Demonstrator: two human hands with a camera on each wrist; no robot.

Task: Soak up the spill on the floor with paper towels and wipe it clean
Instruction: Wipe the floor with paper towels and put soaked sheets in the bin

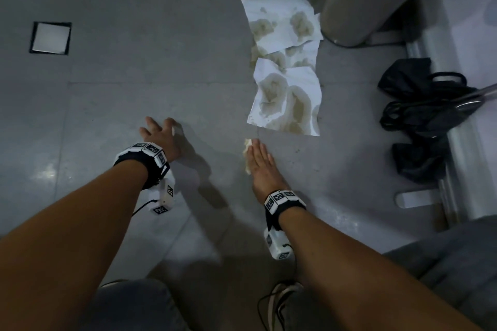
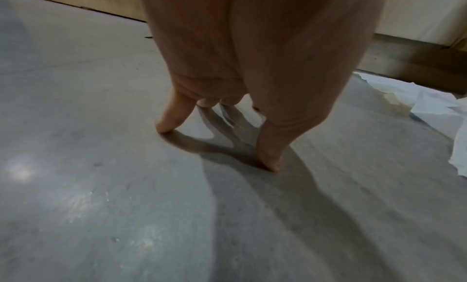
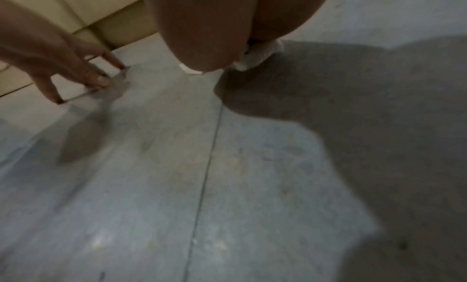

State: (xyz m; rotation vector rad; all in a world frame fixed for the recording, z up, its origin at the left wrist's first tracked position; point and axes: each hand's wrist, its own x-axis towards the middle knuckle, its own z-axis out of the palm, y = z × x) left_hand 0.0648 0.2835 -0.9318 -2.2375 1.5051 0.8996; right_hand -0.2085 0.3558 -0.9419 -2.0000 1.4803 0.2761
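Three white paper towels [image 1: 285, 62] lie flat in a row on the grey floor [image 1: 161, 62], blotched with yellowish wet stains; their edge shows in the left wrist view as paper towels [image 2: 429, 104] too. My right hand [image 1: 258, 150] lies flat with straight fingers just in front of them and presses a small crumpled towel wad [image 1: 247, 154] onto the floor. That wad [image 3: 255, 54] peeks out from under the right hand [image 3: 202, 52]. My left hand [image 1: 158, 127] is off to the left, its spread fingertips [image 2: 164, 126] propped on bare floor, holding nothing.
A grey cylindrical bin [image 1: 363, 0] stands right behind the towels. Black bags [image 1: 425, 105] lie against metal rails [image 1: 462, 158] on the right. A square floor cover [image 1: 51, 37] sits far left. My shoe [image 1: 285, 301] is at the bottom.
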